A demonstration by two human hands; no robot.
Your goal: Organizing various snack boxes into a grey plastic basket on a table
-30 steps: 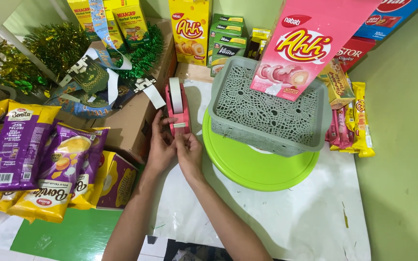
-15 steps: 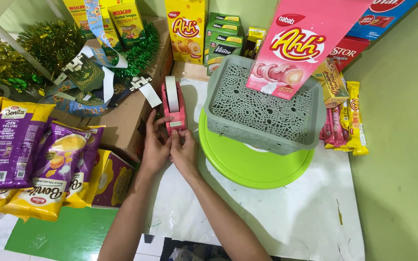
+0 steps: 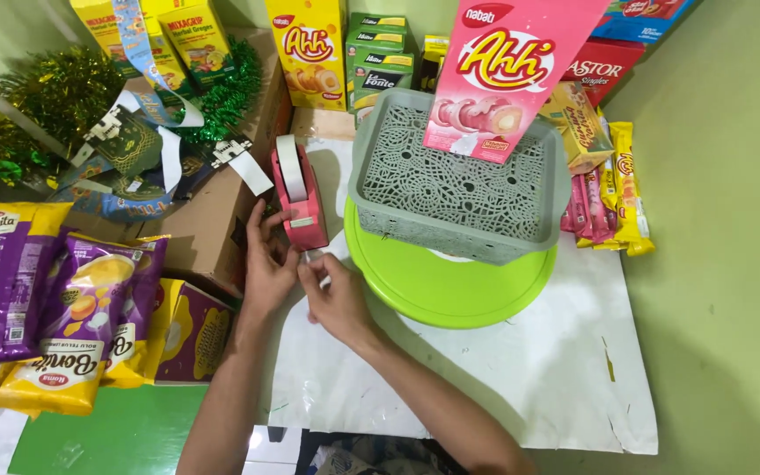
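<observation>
Head view, and what's in front of you?

— One pink tape dispenser (image 3: 303,204), hard plastic, with one white roll standing on edge in it. It sits on the white paper sheet (image 3: 521,369) covering the bench, just left of the green plate.

— And your hands?

— My left hand (image 3: 267,264) touches the dispenser's near end, fingers loosely curled. My right hand (image 3: 334,295) has its grip pinched at the cutter; whether tape is between the fingers, I cannot tell.

— Containers?

— One grey basket (image 3: 459,189), square, lacy perforated plastic, turned bottom up on one round, smooth green plate (image 3: 450,290). One tall pink snack box (image 3: 512,75) rests on it.

— To your left?

— Glossy purple-and-yellow chip bags (image 3: 90,308), overlapping, beside a brown cardboard box (image 3: 213,220).
</observation>
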